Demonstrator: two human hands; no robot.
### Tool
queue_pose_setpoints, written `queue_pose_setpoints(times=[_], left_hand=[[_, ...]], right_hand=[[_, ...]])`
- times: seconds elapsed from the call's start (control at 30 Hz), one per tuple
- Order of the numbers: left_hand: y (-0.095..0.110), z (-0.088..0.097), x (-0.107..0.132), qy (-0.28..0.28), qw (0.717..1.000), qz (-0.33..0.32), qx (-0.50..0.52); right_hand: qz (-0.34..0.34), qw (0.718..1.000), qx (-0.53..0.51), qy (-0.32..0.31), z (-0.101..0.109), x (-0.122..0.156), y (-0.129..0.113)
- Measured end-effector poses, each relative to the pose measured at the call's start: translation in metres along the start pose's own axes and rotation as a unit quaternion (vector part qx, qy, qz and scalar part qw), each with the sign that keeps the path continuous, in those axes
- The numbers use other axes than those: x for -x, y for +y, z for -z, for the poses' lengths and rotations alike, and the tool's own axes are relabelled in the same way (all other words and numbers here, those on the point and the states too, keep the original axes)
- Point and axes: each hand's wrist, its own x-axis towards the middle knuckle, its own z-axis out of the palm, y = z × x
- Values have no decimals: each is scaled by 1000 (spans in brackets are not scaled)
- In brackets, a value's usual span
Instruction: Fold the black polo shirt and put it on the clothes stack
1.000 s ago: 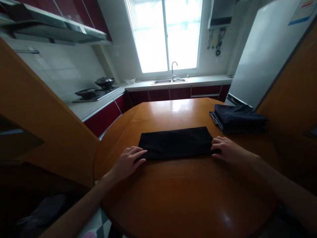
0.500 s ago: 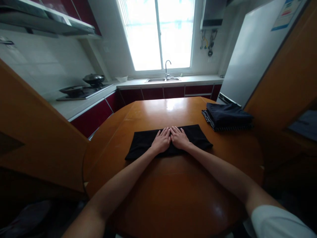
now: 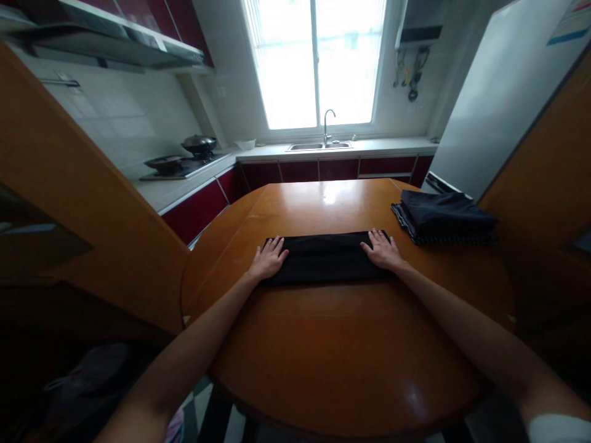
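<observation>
A black folded cloth [image 3: 325, 257] lies as a long flat strip across the middle of the round wooden table [image 3: 341, 344]. My left hand [image 3: 268, 259] lies flat on the cloth's left end, fingers stretched out and apart. My right hand [image 3: 382, 251] lies flat on its right end, fingers also spread. Neither hand grips anything. Both forearms reach in from the near edge of the table.
A stack of dark folded cloths [image 3: 443, 216] sits at the table's far right. A white fridge [image 3: 498, 104] stands behind it. Beyond the table are a counter with a sink [image 3: 318, 146] under the window and a stove with pans [image 3: 182, 161] at the left. Wooden panels flank both sides.
Half a second ago both hands lay side by side on the cloth's middle; they have slid apart to its two ends. A second ago they were at the ends, nearer me.
</observation>
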Motion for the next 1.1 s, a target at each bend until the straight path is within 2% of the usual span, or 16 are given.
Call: queue_pose_setpoints(times=[0.07,0.13,0.2,0.23,0.3,0.37,0.47,0.53,0.63,0.7,0.8,0.9,0.97,1.1], left_hand=[[-12,6,2,-20,999,39,6],[-9,12,2,-27,997,73,1],[12,18,-1,-5,998,66,-18],[27,19,-2,14,999,38,-25],[65,16,-4,48,997,-62,-25],[103,8,-3,62,986,-158,1],[138,-10,0,68,977,-201,15],[144,-19,3,52,977,-205,6],[139,-24,7,45,976,-212,2],[136,-22,8,46,976,-211,8],[136,-17,9,34,977,-210,17],[139,-15,13,16,971,-238,25],[139,-14,16,4,961,-275,28],[138,-14,22,-18,943,-332,25]], right_hand=[[-14,1000,-4,8,1,1,5],[-24,999,-4,35,2,4,1],[-11,996,6,86,5,11,-12],[8,994,10,112,6,16,-21],[71,988,12,135,4,27,-39],[135,985,6,108,0,38,-56],[182,982,12,38,-10,50,-67],[182,983,11,8,-12,51,-64],[173,984,-35,-8,-6,43,-46],[139,987,-84,18,4,32,-25],[26,989,-124,79,24,14,13],[-87,980,-159,80,43,4,45],[-143,960,-233,62,50,3,56],[-203,892,-404,12,55,6,58]])
